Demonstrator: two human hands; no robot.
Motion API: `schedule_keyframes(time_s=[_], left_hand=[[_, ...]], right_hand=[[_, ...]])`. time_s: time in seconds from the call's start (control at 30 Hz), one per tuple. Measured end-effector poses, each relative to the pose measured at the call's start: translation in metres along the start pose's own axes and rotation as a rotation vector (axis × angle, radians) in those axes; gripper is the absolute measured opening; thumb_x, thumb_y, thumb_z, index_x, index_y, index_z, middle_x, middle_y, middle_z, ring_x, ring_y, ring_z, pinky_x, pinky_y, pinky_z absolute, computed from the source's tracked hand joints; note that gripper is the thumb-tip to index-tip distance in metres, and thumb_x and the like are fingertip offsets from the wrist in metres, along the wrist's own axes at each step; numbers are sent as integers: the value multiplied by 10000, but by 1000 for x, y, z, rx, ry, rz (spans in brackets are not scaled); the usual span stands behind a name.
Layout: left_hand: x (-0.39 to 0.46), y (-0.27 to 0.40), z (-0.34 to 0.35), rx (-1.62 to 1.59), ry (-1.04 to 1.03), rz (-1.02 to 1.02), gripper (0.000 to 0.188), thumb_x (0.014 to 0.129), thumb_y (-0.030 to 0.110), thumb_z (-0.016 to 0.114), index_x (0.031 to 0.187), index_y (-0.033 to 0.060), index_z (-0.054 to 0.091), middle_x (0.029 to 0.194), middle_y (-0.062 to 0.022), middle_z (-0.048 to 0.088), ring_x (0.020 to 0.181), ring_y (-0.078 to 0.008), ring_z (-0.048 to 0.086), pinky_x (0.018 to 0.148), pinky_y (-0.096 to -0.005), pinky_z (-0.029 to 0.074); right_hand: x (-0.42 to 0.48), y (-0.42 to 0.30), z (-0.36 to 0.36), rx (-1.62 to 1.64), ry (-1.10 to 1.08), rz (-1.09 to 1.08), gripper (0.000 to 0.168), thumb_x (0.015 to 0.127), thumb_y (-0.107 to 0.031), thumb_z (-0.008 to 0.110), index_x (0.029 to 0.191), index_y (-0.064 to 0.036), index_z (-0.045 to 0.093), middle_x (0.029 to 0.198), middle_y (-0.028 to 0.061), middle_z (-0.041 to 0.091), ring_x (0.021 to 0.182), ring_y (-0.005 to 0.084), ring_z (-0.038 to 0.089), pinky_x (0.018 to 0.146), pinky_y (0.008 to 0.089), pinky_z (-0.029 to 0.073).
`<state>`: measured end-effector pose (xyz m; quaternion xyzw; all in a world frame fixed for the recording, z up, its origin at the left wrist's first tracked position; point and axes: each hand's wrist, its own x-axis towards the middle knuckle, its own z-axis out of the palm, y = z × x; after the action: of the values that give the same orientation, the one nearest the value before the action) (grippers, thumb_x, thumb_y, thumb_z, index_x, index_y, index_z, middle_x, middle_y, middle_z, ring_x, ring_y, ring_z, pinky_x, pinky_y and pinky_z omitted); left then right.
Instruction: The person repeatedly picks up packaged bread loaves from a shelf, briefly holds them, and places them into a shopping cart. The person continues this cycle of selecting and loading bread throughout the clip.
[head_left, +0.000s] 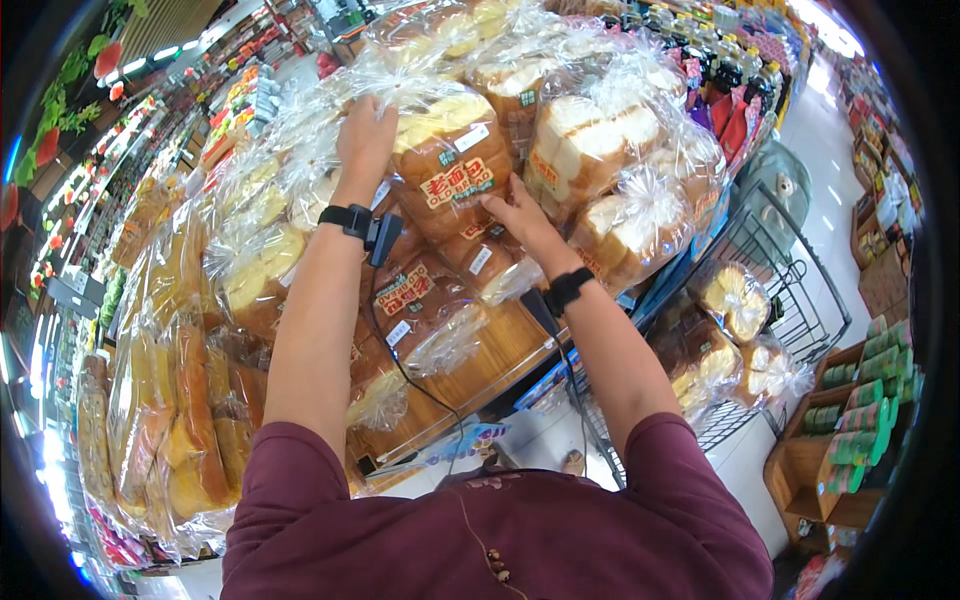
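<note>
A bagged bread loaf (448, 142) with a yellow crumbly top and a printed front leans on the pile in front of me. My left hand (366, 142) is at its upper left, fingers closed on the clear plastic near the gathered neck; the fingertips are partly hidden. At the loaf's lower right corner, my right hand (525, 225) grips with thumb and fingers. Below it lie another bagged loaf (491, 259) and a browner one (412, 300). White-topped bagged loaves (592, 142) stand to the right of my hands.
Long bagged breads (172, 420) fill the left of the wooden display table (495, 337). A shopping cart (799, 300) with bagged loaves (697, 360) and a grey-green bag (772, 187) stands at right. Beyond it is a wooden shelf (795, 457) of green containers. Dark bottles (727, 71) line the back right.
</note>
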<state>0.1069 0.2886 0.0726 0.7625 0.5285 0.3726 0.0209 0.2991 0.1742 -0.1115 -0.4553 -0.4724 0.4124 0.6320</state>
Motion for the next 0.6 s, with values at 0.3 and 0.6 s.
schedule_keyframes(time_s=[0.3,0.6], left_hand=[[-26,7,13,91,50,287,820,835,430,762,1362,-115,449,1289,-340,559,1193,-474,566,1001,-485,475],[-58,-7,11,164,-69,432,801,830,196,782,1499,23,377,1312,-229,557,1222,-413,542,1013,-458,468]], right_hand=[[7,49,17,-62,30,22,754,874,-305,706,1438,80,386,1321,254,598,1232,329,577,1027,378,447],[30,22,50,283,3,192,605,917,-196,703,1407,-21,393,1239,112,568,1124,230,584,955,384,512]])
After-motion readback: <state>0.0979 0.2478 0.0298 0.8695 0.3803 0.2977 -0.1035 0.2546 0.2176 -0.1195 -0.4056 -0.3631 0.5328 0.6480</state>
